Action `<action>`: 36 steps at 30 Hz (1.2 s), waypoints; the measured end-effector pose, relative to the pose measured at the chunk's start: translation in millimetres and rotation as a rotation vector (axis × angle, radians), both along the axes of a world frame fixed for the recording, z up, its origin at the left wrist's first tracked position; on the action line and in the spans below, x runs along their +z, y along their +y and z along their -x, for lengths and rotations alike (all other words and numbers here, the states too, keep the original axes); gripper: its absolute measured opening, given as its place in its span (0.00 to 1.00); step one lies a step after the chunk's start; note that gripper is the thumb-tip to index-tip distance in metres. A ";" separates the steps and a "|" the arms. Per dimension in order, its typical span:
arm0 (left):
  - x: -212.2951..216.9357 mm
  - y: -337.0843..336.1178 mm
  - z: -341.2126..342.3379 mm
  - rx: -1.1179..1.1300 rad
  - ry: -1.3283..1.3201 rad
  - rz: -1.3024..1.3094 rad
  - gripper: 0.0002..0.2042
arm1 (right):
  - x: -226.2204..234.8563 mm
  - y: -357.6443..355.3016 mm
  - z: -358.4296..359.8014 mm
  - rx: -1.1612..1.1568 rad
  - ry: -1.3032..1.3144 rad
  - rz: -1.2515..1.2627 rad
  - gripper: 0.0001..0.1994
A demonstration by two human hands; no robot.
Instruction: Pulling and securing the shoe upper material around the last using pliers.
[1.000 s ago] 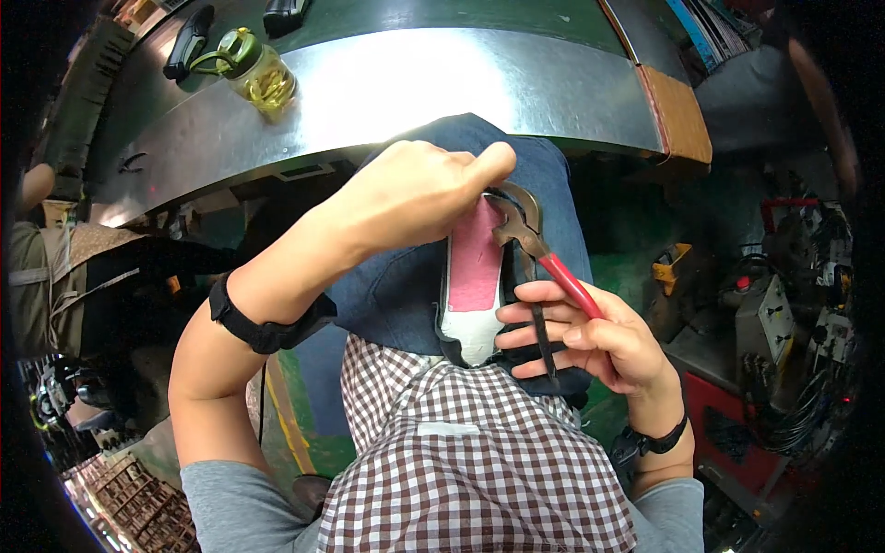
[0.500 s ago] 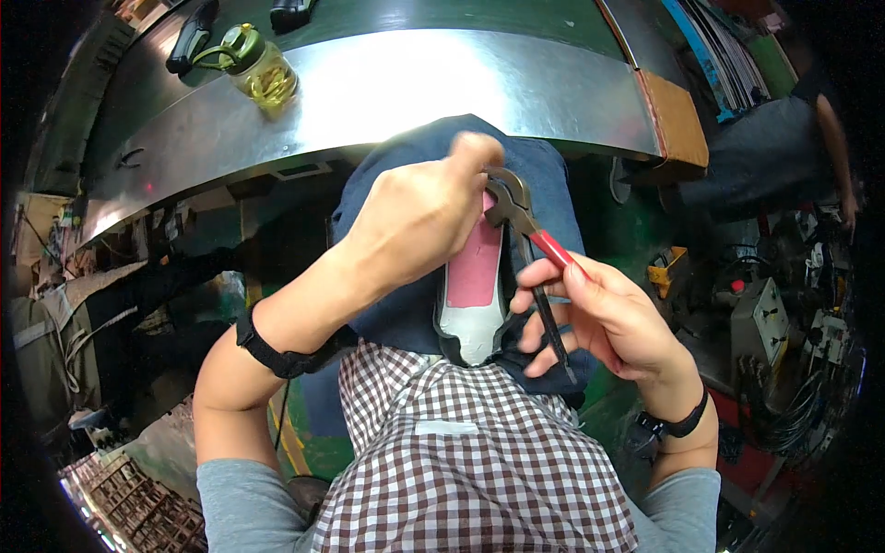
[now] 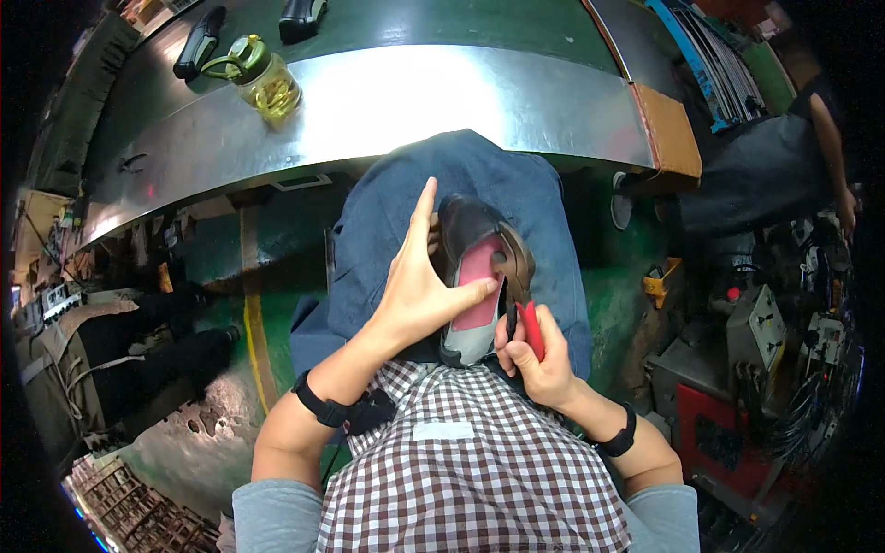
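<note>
Left hand (image 3: 419,290) spread open against upturned dark shoe (image 3: 479,276) with pink insole, grey heel; right hand (image 3: 535,355) clamped on red-handled pliers (image 3: 527,323).

Left hand (image 3: 419,290) off shoe (image 3: 479,276) now: 1 second ago it lay curled over toe end, half a second ago same grip, now fingers spread flat, index pointing far, palm against shoe's left side. Pink insole in full view. Right hand (image 3: 535,355) drawn nearer body, fist closed round red-handled pliers (image 3: 524,323); handles pinched together, earlier splayed. Pliers' head now at shoe's right edge, mid-length, no longer far up by toe.
</note>
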State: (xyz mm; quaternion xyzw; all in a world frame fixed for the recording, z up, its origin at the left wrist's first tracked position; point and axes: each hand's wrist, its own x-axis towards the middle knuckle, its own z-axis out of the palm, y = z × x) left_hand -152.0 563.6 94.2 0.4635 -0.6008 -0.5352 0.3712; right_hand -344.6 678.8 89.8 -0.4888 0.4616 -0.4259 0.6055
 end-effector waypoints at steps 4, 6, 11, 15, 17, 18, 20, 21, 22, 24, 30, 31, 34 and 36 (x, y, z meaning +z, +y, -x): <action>7.7 20.0 -4.1 0.054 0.035 0.110 0.59 | -35.0 7.9 -2.9 -0.032 0.261 0.353 0.20; 12.5 28.6 -4.0 0.087 0.002 0.199 0.59 | -50.0 14.3 -0.3 -0.035 0.270 0.433 0.20; 7.1 58.5 -8.2 0.192 -0.029 0.348 0.62 | -8.1 5.4 21.1 0.315 0.105 0.254 0.13; 18.3 65.3 -9.0 0.210 -0.124 0.421 0.63 | 47.2 6.8 35.7 0.437 0.031 -0.103 0.19; 20.1 65.5 -6.3 0.172 -0.164 0.431 0.65 | 67.7 9.6 40.3 0.423 -0.047 -0.243 0.21; 19.8 64.0 -4.9 0.179 -0.163 0.434 0.64 | 68.3 9.9 45.4 0.446 -0.056 -0.264 0.23; 24.2 61.9 -2.8 0.181 -0.188 0.426 0.64 | 80.7 8.2 47.3 0.435 -0.131 -0.324 0.24; 26.0 60.8 -2.2 0.184 -0.221 0.420 0.64 | 85.9 6.1 48.3 0.428 -0.214 -0.381 0.25; 26.2 59.1 -1.8 0.181 -0.210 0.417 0.63 | 88.3 3.1 50.6 0.443 -0.207 -0.396 0.27; 27.8 57.6 -1.1 0.174 -0.213 0.399 0.63 | 90.8 0.4 53.5 0.439 -0.125 -0.376 0.27; 27.2 50.0 -3.6 0.169 -0.232 0.311 0.62 | 97.7 -7.4 45.9 0.451 0.058 -0.254 0.31; 26.3 49.7 -2.8 0.171 -0.231 0.320 0.61 | 96.9 -4.8 43.6 0.432 0.054 -0.265 0.31; 28.4 48.3 -2.3 0.164 -0.247 0.303 0.63 | 91.1 0.0 39.9 0.381 0.015 -0.301 0.32; 29.0 48.1 -2.0 0.155 -0.263 0.276 0.64 | 90.3 2.1 40.6 0.350 -0.021 -0.326 0.32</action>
